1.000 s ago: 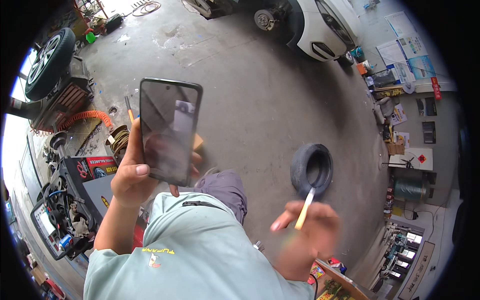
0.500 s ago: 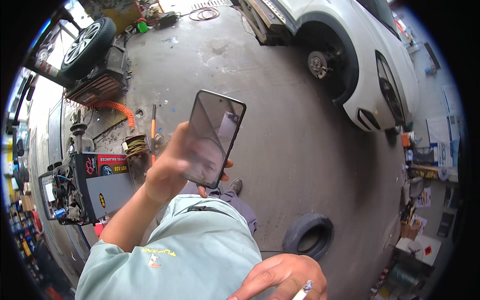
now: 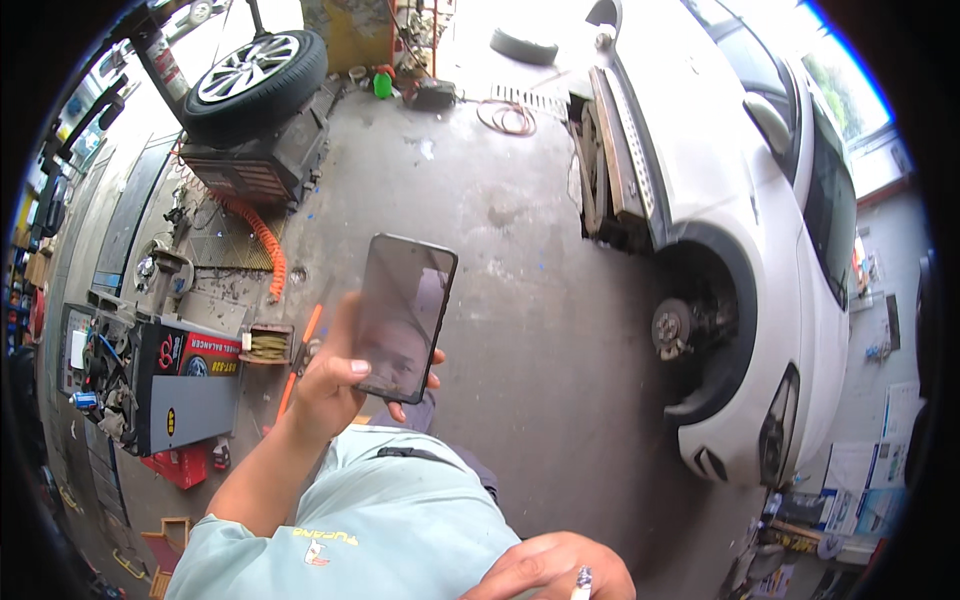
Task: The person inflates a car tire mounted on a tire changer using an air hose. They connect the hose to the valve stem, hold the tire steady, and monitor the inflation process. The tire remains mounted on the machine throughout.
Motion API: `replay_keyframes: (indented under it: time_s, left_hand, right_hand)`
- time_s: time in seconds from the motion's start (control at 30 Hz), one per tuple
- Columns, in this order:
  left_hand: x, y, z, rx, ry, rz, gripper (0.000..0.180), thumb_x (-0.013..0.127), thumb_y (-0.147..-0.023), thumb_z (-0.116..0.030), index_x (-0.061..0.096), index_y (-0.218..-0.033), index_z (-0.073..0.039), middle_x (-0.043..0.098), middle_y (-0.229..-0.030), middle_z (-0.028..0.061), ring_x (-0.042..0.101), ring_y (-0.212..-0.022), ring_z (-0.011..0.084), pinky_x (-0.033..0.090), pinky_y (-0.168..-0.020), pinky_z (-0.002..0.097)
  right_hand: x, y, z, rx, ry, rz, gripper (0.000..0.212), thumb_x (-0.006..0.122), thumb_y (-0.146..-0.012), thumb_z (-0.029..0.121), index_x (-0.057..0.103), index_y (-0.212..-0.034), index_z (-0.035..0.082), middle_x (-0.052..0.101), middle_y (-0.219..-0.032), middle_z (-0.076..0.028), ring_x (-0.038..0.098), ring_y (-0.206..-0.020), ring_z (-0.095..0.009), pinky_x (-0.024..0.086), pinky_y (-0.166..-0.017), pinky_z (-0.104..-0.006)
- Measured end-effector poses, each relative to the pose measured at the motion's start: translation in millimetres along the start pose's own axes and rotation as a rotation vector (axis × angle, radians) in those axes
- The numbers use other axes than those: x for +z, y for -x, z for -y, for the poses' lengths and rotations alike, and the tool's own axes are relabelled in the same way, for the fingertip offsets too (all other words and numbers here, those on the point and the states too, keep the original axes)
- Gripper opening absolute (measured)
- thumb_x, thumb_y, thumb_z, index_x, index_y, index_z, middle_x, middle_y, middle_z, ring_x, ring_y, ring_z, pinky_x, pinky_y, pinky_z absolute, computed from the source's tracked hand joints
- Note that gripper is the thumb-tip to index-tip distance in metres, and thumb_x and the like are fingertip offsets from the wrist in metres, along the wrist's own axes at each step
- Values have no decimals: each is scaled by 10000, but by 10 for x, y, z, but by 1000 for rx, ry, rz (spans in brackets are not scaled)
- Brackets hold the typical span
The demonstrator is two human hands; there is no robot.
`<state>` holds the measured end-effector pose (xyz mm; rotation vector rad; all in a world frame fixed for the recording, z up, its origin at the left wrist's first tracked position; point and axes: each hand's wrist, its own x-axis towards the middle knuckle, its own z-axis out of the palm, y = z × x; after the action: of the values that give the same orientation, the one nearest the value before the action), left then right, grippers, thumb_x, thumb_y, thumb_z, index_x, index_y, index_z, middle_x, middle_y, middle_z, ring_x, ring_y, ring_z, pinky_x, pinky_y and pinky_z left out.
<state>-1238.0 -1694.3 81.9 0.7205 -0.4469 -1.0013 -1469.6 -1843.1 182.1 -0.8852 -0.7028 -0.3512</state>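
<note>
My left hand (image 3: 335,375) is wrapped round a dark smartphone (image 3: 405,320), held upright and slightly tilted in front of my body. The thumb lies along its left edge, and fingertips show at its right edge. Its screen looks dark and mirrors its surroundings. Low in the view, my right hand (image 3: 560,570) is close to my light green shirt (image 3: 420,510). A cigarette (image 3: 582,582) with an ashy tip sticks up between its fingers, which are partly cut off by the lower edge.
A white car (image 3: 740,330) with a bare wheel hub (image 3: 672,325) stands on the right. On the left are a wheel (image 3: 255,85) on a tyre machine, an orange coiled hose (image 3: 262,240), a wheel balancer (image 3: 190,390) and a cable reel (image 3: 267,345). A tyre (image 3: 524,46) lies far off.
My view has swung up and to the right, showing more of the car. The phone sits slightly lower and further left in view. Both hands keep their holds.
</note>
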Motion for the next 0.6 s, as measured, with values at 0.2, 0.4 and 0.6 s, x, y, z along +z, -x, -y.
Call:
replay_keyframes:
  time_s: [0.2,0.4,0.6]
  left_hand:
    - [-332,-1124,-813,124,-139,-233,872,596,-829,-323,225,-1600,-156,622,-1282,364,739,-1055,418,653,-580,384]
    - [-961,-2189,-1268,218,-178,-382,869,578,-840,-327,210,-1606,-144,632,-1283,343,743,-1048,411,651,-573,378]
    - [-1598,-3415,-1803,285,-268,-515,919,528,-841,-344,130,-1664,-255,585,-1334,377,722,-1060,447,653,-584,415]
  right_hand:
    - [-1142,-1048,-258,4,38,-3,645,576,-1055,453,469,-1587,104,488,-1550,-320,690,-1140,-499,611,-893,-565]
    - [-2628,-2255,-438,170,15,194,716,623,-1032,510,458,-1592,97,519,-1547,-278,730,-1043,-502,627,-758,-494]
    - [-4129,-3390,-814,175,-85,383,746,633,-1031,522,427,-1614,105,516,-1573,-223,734,-1036,-505,610,-708,-446]
